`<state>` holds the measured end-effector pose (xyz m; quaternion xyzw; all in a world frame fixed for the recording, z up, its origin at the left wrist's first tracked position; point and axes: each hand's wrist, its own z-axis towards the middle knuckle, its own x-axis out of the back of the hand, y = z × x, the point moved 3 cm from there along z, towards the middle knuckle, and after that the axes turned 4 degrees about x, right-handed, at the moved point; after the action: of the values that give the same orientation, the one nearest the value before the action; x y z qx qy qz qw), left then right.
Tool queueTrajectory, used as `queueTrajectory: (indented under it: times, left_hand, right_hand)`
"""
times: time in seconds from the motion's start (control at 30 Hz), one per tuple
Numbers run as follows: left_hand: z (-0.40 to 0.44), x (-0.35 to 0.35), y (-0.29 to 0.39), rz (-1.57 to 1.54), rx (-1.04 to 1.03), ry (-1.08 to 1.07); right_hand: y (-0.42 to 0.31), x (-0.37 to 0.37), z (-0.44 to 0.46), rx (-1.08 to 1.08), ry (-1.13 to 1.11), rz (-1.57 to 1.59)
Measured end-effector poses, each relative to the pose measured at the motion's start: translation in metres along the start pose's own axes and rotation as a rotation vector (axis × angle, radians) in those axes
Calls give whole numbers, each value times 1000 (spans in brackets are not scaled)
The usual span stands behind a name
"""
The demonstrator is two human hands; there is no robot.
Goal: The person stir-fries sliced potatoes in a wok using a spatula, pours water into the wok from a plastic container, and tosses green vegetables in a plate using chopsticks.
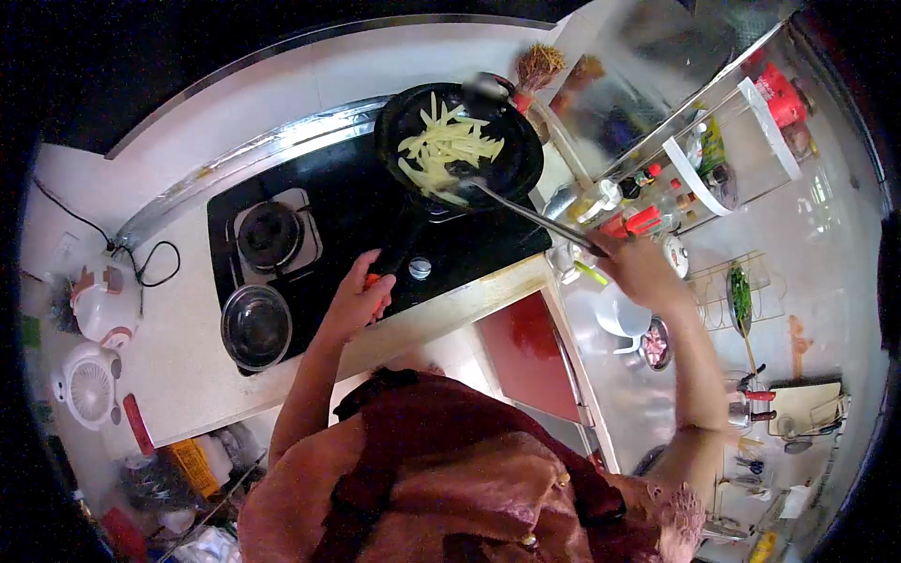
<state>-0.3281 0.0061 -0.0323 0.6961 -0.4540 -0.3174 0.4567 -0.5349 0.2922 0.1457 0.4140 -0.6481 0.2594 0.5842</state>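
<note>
A black wok (527,155) stands on the right side of the stove, with pale strips (450,141), looking like cut potato, spread inside it. My right hand (638,267) is closed round the handle of a metal spatula (521,208), whose blade end is down in the wok beside the strips. From the wok a dark handle (402,246) runs toward me. My left hand (355,298) is closed round its near end, where a bit of orange-red shows between the fingers. A silver stove knob (419,269) lies just right of that hand.
On the black stove (343,197), the left burner (270,235) is uncovered, and a glass lid (256,327) lies in front of it. Bottles and red-capped jars (648,220) crowd the right. A bowl of pink meat (655,343) and a plate of chopped greens (740,298) are farther right.
</note>
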Motion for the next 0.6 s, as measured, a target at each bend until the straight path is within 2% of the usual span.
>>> queueTrajectory:
  times: [0.17,0.43,0.6]
  left_hand:
    - [1,1,3,84,19,-11]
    - [0,0,1,32,-22,-10]
    - [7,0,-5,21,-22,-24]
  right_hand:
    - [-26,-58,73,-73,111,66]
    - [-20,-43,112,-73,330,-32]
    - [-15,-71,128,-32,194,-174]
